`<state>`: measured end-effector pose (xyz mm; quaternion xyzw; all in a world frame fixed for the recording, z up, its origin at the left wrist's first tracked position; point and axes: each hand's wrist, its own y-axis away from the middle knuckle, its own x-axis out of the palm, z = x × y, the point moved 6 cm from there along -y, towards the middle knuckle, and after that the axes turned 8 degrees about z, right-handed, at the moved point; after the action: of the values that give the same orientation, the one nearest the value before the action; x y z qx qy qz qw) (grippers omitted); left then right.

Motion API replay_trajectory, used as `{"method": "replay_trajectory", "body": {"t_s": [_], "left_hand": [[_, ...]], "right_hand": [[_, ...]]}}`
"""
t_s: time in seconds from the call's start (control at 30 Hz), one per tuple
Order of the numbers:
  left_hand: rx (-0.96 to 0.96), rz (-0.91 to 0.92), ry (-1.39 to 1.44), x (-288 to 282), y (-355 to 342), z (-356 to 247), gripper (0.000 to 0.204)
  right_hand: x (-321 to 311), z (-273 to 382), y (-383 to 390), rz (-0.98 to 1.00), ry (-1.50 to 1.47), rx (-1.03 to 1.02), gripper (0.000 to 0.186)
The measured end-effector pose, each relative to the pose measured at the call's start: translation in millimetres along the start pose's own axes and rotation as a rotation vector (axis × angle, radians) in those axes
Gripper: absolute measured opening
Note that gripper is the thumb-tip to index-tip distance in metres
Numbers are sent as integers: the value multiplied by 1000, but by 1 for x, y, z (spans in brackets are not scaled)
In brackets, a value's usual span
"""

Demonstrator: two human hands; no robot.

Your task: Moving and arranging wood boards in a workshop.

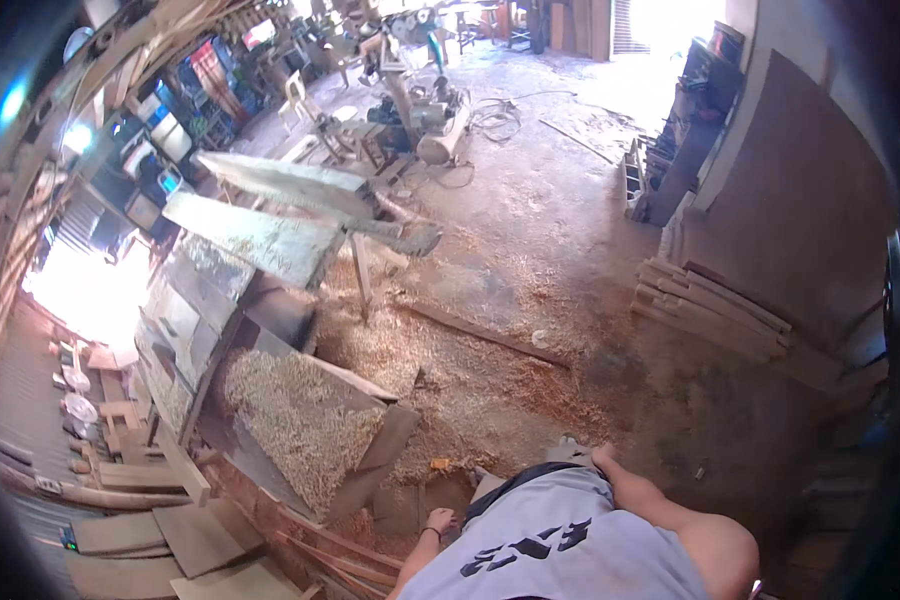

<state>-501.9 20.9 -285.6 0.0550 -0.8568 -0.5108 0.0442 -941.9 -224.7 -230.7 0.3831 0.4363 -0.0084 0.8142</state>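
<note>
My left hand (pixel 442 519) is low beside my body, a dark band at its wrist. It is close to the near end of a sloping board (pixel 397 432) that bears a thick layer of wood shavings (pixel 295 415). Its fingers are too small to make out, and I see nothing in it. My right hand (pixel 603 458) is by my waist on the other side, next to a greyish thing (pixel 568 451) that I cannot name. The fingers of that hand are mostly hidden. My grey shirt covers the lower middle.
A woodworking machine with pale flat tables (pixel 255 235) stands left. Shavings and a long wooden strip (pixel 485 332) lie on the floor ahead. Stacked planks (pixel 710 310) line the right wall; boards (pixel 205 535) lie at the lower left. Farther off stands another machine (pixel 440 130) with cables.
</note>
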Motion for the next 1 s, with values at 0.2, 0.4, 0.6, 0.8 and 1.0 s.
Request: {"method": "replay_trajectory", "body": {"t_s": [0.2,0.4,0.6,0.8,1.0], "left_hand": [[33,122,-231,97,-30,-131,19],[203,197,-433,232,-59,-252,22],[478,417,-828,362,-41,-313,32],[477,454,-879,338,-45,-281,28],[103,35,-461,221,-47,-238,26]], "right_hand": [[-39,-4,-27,220,56,-123,28],[-63,-37,-54,377,-265,-56,23],[-47,-129,-94,497,-366,115,17],[-53,-134,-103,532,-358,172,14],[-41,-99,-122,553,-273,43,14]]}}
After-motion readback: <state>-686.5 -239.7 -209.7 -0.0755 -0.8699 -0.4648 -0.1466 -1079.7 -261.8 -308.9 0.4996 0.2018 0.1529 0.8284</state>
